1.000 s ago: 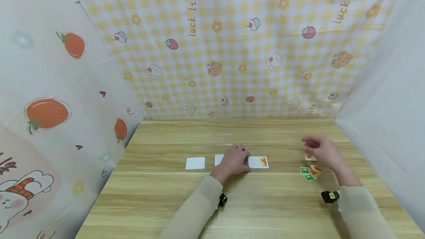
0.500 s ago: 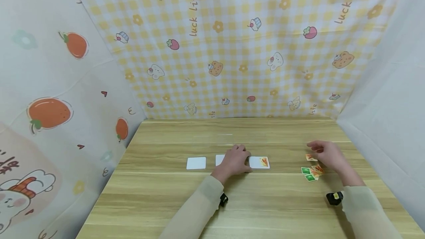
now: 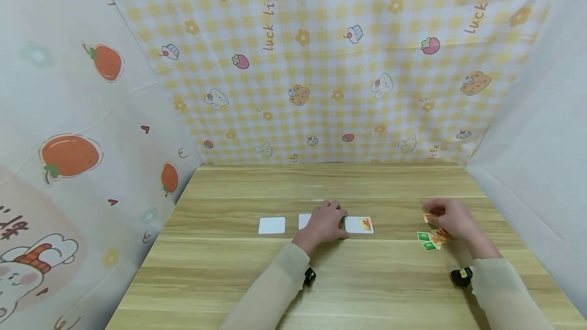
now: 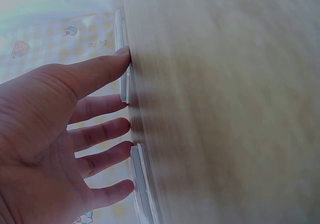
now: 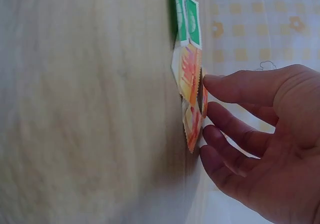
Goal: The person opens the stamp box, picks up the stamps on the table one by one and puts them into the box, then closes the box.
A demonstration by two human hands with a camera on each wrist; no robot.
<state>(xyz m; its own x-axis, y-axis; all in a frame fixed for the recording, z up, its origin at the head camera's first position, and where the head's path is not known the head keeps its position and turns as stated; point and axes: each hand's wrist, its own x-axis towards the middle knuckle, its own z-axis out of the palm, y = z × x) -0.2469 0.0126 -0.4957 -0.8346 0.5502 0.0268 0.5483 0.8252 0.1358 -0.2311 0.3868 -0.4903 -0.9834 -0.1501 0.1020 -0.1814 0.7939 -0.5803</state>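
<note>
In the head view my left hand (image 3: 323,220) rests over a row of white cards, fingers spread. It covers much of the middle card (image 3: 303,221); its thumb touches the near edge of the right card (image 3: 353,224), which has an orange-yellow picture at one end. In the left wrist view its fingertips meet the cards' edges. My right hand (image 3: 454,218) is at a small orange picture piece (image 3: 427,217). In the right wrist view its thumb and index fingertips are at that piece, slightly apart. Closer to me lies a pile of orange pieces (image 3: 440,236) and green pieces (image 3: 428,246).
A blank white card (image 3: 272,225) lies at the left of the row. Behind it are flat transparent sheets (image 3: 312,192), hard to make out. The wooden table (image 3: 257,279) meets a patterned cloth (image 3: 284,131) at the back.
The right hand has come down onto the lone orange piece, its fingers drawing nearer to it. The left hand stays on the cards.
</note>
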